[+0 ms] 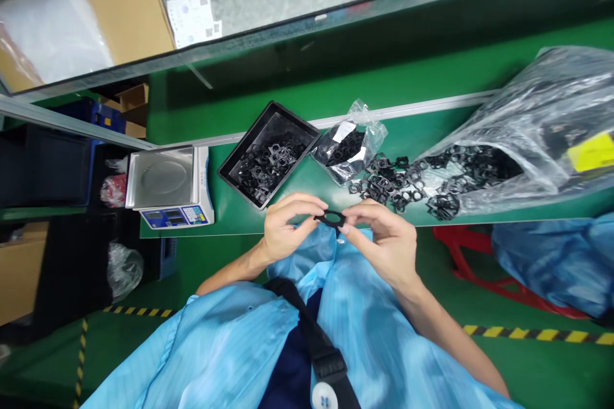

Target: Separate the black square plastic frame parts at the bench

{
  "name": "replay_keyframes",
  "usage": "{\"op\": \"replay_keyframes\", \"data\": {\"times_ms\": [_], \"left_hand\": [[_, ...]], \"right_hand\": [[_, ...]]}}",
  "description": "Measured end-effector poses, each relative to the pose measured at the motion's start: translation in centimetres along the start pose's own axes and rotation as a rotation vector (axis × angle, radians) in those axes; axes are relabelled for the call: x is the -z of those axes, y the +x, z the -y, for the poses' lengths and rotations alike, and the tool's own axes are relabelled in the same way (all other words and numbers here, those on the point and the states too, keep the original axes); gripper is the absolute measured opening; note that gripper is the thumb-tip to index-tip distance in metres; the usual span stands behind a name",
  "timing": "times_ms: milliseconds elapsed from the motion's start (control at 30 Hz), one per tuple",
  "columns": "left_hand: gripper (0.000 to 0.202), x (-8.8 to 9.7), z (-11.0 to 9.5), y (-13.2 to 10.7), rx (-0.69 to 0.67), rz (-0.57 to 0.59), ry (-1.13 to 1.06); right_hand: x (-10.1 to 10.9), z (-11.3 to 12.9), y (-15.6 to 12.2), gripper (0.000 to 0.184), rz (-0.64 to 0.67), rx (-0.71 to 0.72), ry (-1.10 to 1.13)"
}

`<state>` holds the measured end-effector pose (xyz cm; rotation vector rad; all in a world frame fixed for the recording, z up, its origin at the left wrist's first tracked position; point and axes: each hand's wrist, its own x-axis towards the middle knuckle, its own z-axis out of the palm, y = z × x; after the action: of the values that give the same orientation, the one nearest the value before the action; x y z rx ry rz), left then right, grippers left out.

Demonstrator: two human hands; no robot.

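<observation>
Left hand (pixel 288 227) and right hand (pixel 384 246) face each other, fingers (pixel 307 203) closed narrow on opposite sides of a thin black gasket (pixel 330 213), held just over the near edge of the bench (pixel 240 217). Gasket judged light and flexible: grip at the rim. Long axis runs side to side, seen nearly edge-on. Beyond, a loose heap of gaskets (pixel 398 182) — then 1 black tray (pixel 295 116), 1 small plastic bag (pixel 348 144), 1 large plastic bag (pixel 542 108) and a scale (pixel 167 185).
</observation>
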<state>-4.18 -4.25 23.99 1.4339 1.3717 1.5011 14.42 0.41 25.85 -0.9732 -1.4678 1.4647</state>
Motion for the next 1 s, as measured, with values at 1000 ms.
{"op": "replay_keyframes", "data": {"times_ms": [1000], "left_hand": [[0.018,9.0,14.1,-0.4,0.752,-0.554,-0.125]], "right_hand": [[6.3,-20.1,-2.6,0.024,-0.299,-0.543,-0.640]]}}
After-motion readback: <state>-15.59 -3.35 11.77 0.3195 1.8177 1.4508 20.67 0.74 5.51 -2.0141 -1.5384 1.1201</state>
